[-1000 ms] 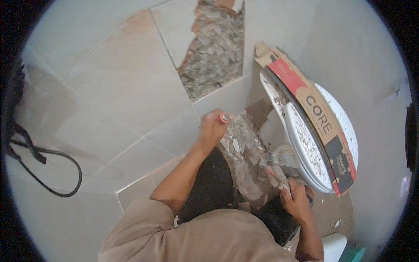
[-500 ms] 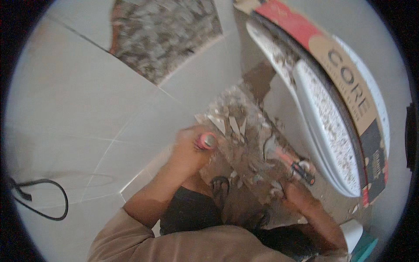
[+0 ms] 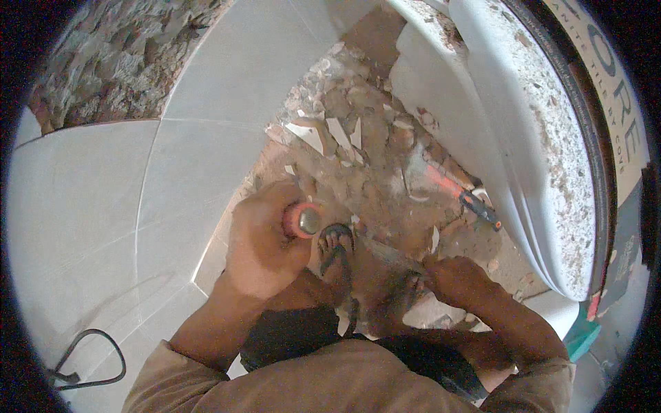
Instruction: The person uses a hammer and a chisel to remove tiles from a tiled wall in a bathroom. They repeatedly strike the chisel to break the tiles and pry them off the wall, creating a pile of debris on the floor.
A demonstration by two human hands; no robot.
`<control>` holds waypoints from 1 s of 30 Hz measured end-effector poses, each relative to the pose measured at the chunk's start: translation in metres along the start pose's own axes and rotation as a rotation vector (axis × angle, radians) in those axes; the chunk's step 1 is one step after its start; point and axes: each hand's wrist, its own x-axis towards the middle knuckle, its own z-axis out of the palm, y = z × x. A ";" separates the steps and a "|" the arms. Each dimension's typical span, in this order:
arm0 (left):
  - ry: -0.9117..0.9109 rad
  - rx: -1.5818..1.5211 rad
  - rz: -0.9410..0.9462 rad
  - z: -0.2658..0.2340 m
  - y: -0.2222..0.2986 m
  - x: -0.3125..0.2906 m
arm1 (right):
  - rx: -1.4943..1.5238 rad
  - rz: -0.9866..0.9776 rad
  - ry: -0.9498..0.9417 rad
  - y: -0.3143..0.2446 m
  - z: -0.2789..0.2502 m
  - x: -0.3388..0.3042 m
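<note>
We see a wall patch [image 3: 131,62] bared, rubble [image 3: 365,110] left lying; our left grip [image 3: 265,227] clasps a red handle [image 3: 290,220], our right grip [image 3: 460,281] a blurred tool [image 3: 389,256].

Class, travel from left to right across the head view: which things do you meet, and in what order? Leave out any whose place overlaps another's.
Black cable loop → left hand → sandaled foot → right hand → cardboard box.
</note>
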 end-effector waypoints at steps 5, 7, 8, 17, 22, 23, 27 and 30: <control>-0.195 0.085 -0.145 0.011 0.022 -0.014 | -0.094 0.048 0.034 -0.008 0.005 -0.045; -0.227 0.147 -0.125 0.013 0.028 -0.021 | -0.078 0.071 0.059 -0.014 -0.001 -0.073; -0.246 0.188 -0.153 0.019 0.030 -0.027 | -0.072 0.080 0.054 -0.020 -0.011 -0.091; -0.309 0.112 -0.236 0.029 0.048 -0.108 | 0.168 0.453 0.102 -0.078 -0.027 -0.275; -0.264 0.033 -0.200 0.037 0.058 -0.165 | 0.873 0.756 0.187 -0.100 0.081 -0.395; -0.268 -0.015 -0.151 0.028 0.068 -0.170 | 0.958 0.841 0.167 -0.109 0.109 -0.417; -0.350 0.152 -0.209 -0.013 0.060 -0.192 | 1.314 1.003 0.033 -0.156 0.184 -0.498; -0.448 0.021 -0.297 -0.077 0.024 -0.187 | 1.402 1.024 -0.067 -0.194 0.268 -0.556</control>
